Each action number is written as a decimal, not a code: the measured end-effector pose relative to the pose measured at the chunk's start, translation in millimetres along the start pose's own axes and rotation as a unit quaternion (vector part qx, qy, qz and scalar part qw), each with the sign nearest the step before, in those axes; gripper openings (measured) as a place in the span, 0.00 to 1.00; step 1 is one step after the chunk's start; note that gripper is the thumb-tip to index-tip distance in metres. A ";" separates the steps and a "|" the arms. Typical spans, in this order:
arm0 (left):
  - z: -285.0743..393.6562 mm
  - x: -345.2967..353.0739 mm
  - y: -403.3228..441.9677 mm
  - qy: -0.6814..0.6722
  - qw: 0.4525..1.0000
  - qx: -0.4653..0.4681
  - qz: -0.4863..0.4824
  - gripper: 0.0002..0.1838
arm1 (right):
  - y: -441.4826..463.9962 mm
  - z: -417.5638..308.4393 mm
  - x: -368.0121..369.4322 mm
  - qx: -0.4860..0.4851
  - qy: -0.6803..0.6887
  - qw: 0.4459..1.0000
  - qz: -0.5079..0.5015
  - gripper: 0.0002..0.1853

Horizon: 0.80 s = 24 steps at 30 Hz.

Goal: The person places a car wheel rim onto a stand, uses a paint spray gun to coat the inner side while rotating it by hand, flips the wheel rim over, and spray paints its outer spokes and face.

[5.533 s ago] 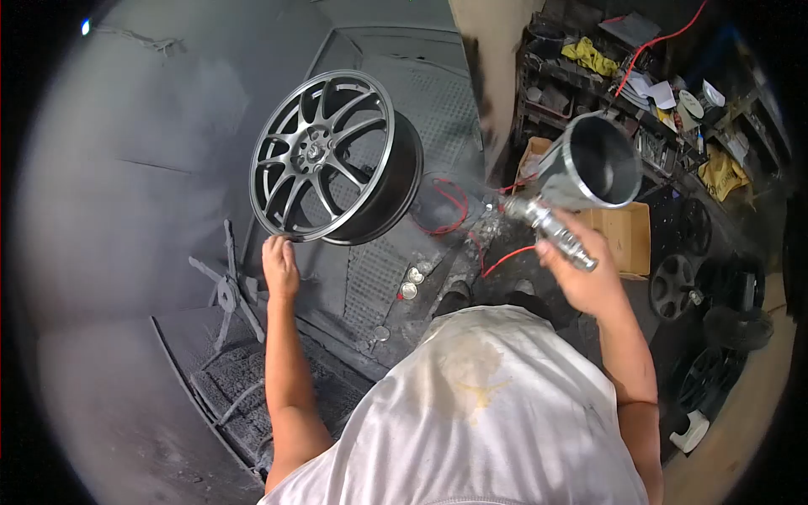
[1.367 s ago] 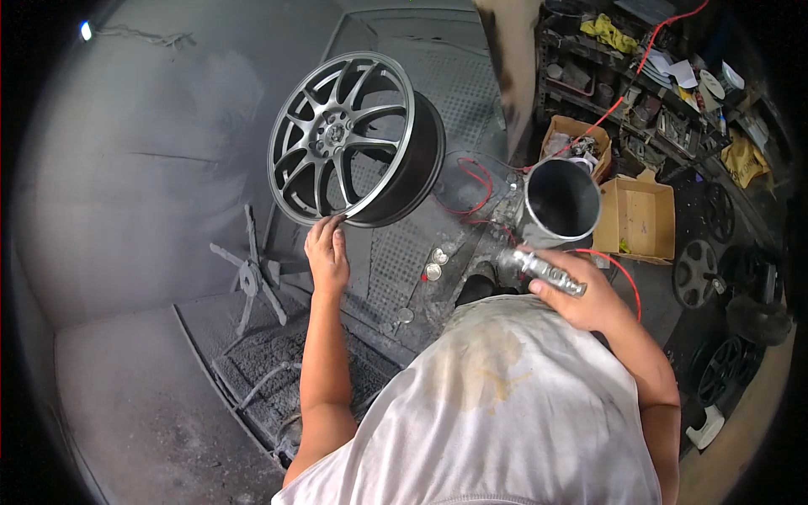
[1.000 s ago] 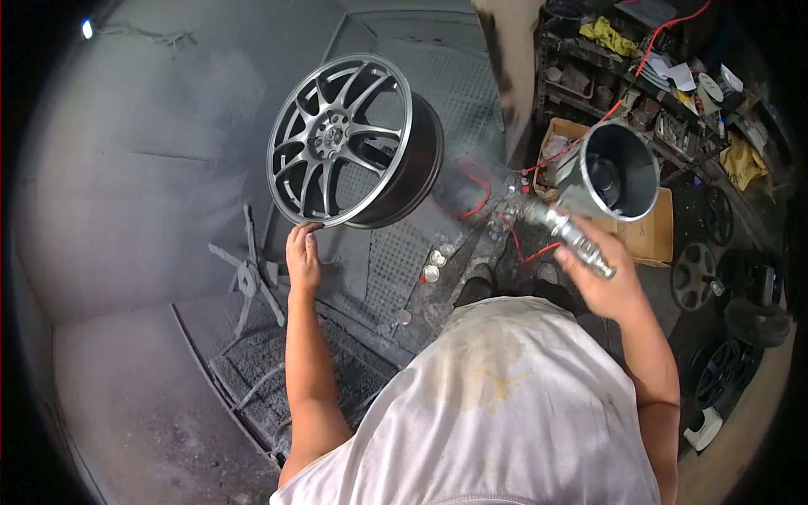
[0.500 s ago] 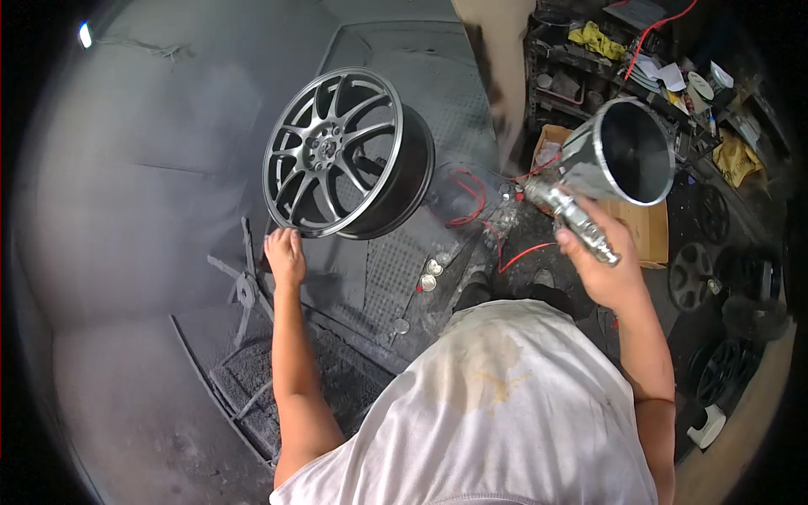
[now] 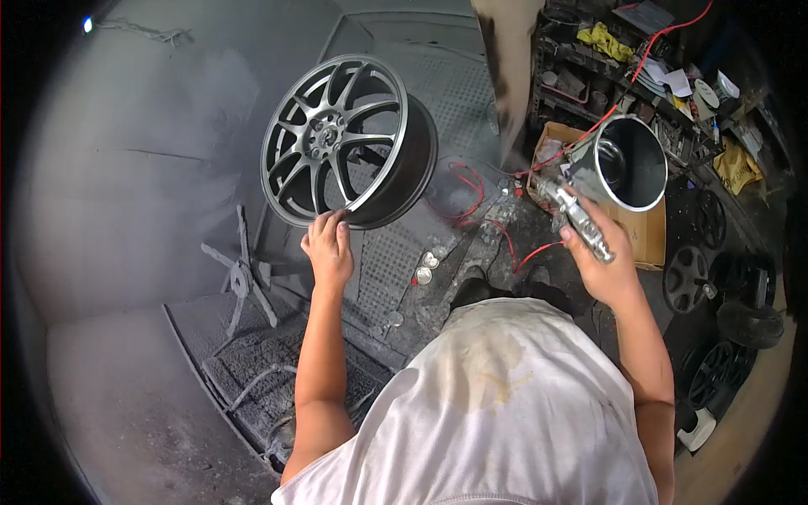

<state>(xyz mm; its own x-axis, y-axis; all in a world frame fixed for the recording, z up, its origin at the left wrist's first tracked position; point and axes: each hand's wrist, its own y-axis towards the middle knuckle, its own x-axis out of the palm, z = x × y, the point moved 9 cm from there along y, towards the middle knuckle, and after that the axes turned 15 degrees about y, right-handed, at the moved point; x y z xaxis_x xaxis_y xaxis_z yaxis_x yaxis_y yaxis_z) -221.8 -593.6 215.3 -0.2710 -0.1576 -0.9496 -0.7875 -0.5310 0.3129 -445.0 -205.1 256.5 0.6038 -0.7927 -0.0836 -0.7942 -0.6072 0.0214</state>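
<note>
A dark grey multi-spoke alloy wheel (image 5: 326,139) stands tilted in front of me, its spoked face toward me. My left hand (image 5: 328,248) has its fingers curled at the wheel's lower edge, gripping the rim lip; the fingertips are partly hidden. In my right hand (image 5: 608,263) is a silver spray gun (image 5: 579,225), with fingers wrapped around its body. A large metal cup (image 5: 629,164) is fixed to the gun, its open mouth tilted toward me. The gun's nozzle end points left, toward the wheel. What holds the wheel up is mostly hidden behind it.
A red hose (image 5: 512,244) trails over the floor. Left of the wheel is a grey star-shaped stand (image 5: 241,279). Cluttered shelves (image 5: 581,63) and a cardboard box (image 5: 650,237) are at the right, with more wheels (image 5: 686,278). Small tins (image 5: 427,268) sit on the floor.
My left hand has moved right along the wheel's lower edge, and the wheel's spokes appear slightly turned. The spray gun and cup have shifted slightly, still in my right hand.
</note>
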 end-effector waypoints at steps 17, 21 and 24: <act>-105.3 -1.6 -8.9 -0.105 0.994 0.021 0.013 0.22 | -16.4 -2.7 13.4 0.007 -0.015 1.000 -0.011 0.26; -139.7 2.5 -4.8 -0.136 0.991 -0.003 -0.001 0.20 | -31.2 -13.3 35.2 0.094 0.054 0.991 -0.084 0.26; -161.4 -0.2 1.6 -0.090 0.996 0.001 -0.007 0.20 | -51.4 -35.4 64.9 0.032 0.081 0.975 -0.204 0.25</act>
<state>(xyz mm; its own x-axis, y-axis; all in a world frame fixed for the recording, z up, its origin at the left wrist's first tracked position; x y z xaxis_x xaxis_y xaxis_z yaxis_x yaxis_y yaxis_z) -133.7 -728.7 212.8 -0.3547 0.0024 -0.9350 -0.7932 -0.5303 0.2995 -362.5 -227.2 285.2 0.8688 -0.4875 0.0869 -0.4857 -0.8731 -0.0424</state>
